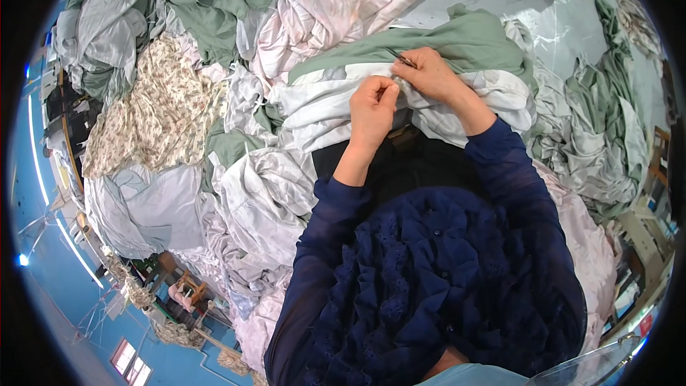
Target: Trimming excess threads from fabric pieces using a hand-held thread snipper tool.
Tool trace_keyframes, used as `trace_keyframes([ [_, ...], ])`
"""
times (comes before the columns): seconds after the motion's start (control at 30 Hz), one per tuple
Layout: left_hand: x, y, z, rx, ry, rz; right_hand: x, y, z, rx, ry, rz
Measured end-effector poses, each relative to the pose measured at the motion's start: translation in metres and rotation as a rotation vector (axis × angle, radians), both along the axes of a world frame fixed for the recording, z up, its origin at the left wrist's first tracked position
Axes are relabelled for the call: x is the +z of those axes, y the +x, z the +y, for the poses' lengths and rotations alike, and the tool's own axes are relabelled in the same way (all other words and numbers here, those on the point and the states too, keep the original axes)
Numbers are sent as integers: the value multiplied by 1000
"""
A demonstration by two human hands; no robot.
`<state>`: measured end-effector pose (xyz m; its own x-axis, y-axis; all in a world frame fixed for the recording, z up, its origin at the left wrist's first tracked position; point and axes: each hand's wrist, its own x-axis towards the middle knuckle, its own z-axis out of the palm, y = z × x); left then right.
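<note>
A green and white cloth (429, 43) lies bunched across my lap, its white patterned part (325, 107) nearest to me. My right hand (432, 77) is closed around a small dark pointed tool (402, 58), which looks like thread snips; its tip points up and left over the green part. Just left of it, my left hand (373, 109) is held in a pinch above the white part. Whatever those fingertips hold, if anything, is too small to make out. The two hands are close together but apart.
Heaps of cloth surround me: a floral cream one (153, 104) to the left, a pale pink one (343, 11) ahead, and a grey and green one (597, 121) to the right. Grey floor (493, 11) shows at the far right. Wooden stools (189, 289) stand beyond the left heaps.
</note>
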<state>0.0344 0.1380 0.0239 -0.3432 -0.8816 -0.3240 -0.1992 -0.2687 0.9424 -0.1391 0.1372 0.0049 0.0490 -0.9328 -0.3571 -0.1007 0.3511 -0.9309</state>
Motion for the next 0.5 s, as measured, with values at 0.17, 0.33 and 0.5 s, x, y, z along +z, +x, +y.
trace_keyframes([
  [0.17, -9, -4, 2, 102, -50, 200, -7, 1, -2, -2, -2, -5],
  [0.33, 7, -11, 0, 196, 192, 485, -6, 1, -2, -37, 56, -77],
  [0.5, -4, -1, -2, 193, 177, 408, 15, 1, -5, -91, 258, -315],
])
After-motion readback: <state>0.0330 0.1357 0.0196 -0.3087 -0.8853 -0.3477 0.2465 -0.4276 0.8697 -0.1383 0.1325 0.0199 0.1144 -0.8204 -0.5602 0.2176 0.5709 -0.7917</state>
